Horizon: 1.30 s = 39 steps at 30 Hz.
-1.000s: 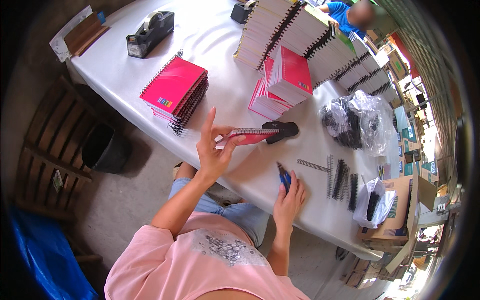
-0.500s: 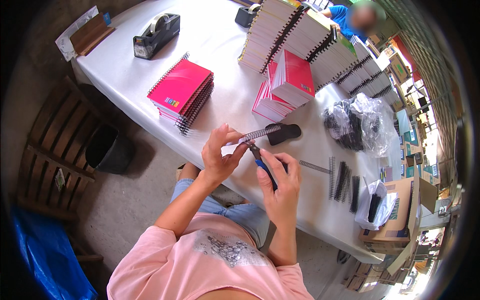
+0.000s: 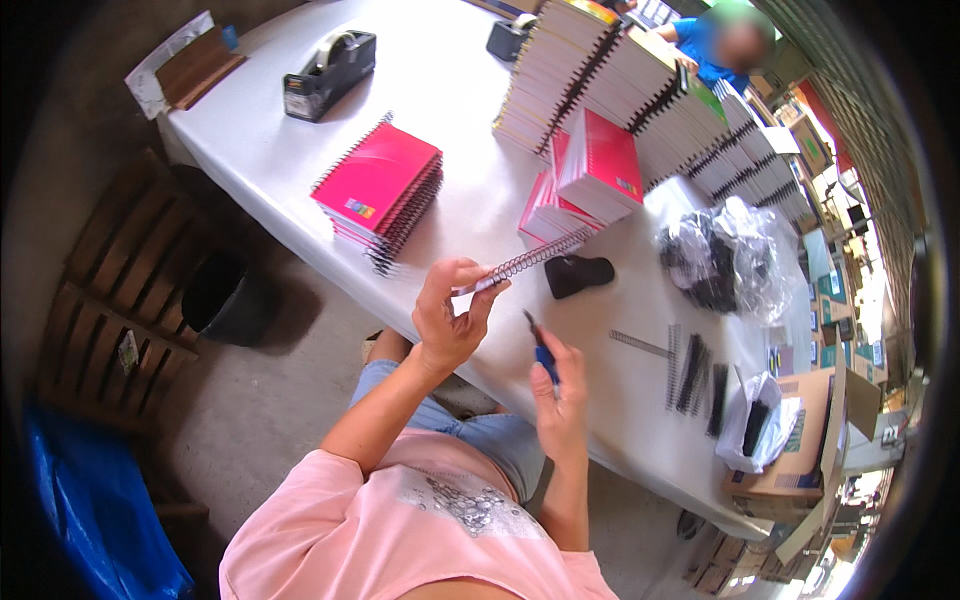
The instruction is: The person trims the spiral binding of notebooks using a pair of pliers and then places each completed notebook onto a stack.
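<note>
1. At the centre of the frame, your left hand (image 3: 450, 312) pinches the near end of a coil-bound notebook (image 3: 535, 262) between thumb and fingers. The notebook is tilted and seen nearly edge-on, its far end pointing to the upper right.
2. Just right of centre, your right hand (image 3: 562, 395) is curled around the blue handles of small pliers (image 3: 544, 358). The dark tip points up and left, below the notebook and apart from it. Whether the tip's jaws are parted is too small to tell.
3. The notebook looks light enough for one hand. Its wire coil (image 3: 560, 248) is probably springy and easy to bend, and the pages likely flex. The end you pinch looks the safest hold; squeezing mid-coil could distort the loops.
4. The near edge of the white table (image 3: 460, 95) slants from upper left to lower right, beneath your forearms.
5. Bare tabletop lies between your left hand and the red notebook stack (image 3: 385, 178) at upper left. Above the notebook's far end, leaning red books (image 3: 602, 165) crowd the space; a black object (image 3: 580, 276) lies just below it.
6. At right, loose coils (image 3: 692, 375) and a clear plastic bag (image 3: 748, 262) limit sideways room.
</note>
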Each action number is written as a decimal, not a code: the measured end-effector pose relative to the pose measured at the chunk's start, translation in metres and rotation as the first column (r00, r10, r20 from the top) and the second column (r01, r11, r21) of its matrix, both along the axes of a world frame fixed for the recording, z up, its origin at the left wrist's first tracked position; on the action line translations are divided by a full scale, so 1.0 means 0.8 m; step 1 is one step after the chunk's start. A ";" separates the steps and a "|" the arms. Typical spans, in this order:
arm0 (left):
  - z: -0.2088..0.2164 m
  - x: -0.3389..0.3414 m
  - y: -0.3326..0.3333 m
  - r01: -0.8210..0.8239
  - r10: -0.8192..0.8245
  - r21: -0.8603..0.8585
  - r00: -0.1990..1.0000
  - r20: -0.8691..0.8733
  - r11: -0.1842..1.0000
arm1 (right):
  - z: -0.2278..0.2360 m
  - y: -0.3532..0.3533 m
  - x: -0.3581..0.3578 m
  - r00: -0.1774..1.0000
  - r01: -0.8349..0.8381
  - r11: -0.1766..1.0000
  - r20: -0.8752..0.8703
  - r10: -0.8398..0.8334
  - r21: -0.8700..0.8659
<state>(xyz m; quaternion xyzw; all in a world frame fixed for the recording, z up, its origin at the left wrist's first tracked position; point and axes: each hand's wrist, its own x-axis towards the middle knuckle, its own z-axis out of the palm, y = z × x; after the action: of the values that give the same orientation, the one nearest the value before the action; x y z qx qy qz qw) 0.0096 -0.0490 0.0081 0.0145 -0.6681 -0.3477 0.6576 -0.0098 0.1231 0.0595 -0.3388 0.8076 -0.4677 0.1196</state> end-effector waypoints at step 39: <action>0.022 0.018 -0.146 -0.222 0.173 0.583 0.975 0.140 0.781 | 0.037 -0.271 -0.101 0.755 0.005 0.992 -0.649 -0.088 -0.128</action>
<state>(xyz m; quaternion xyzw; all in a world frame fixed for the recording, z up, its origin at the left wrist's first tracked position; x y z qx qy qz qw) 0.0237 -0.1658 0.0261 0.3035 -0.5453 -0.4678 0.6258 -0.0902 -0.0935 0.0893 -0.4669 0.7775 -0.3699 -0.2017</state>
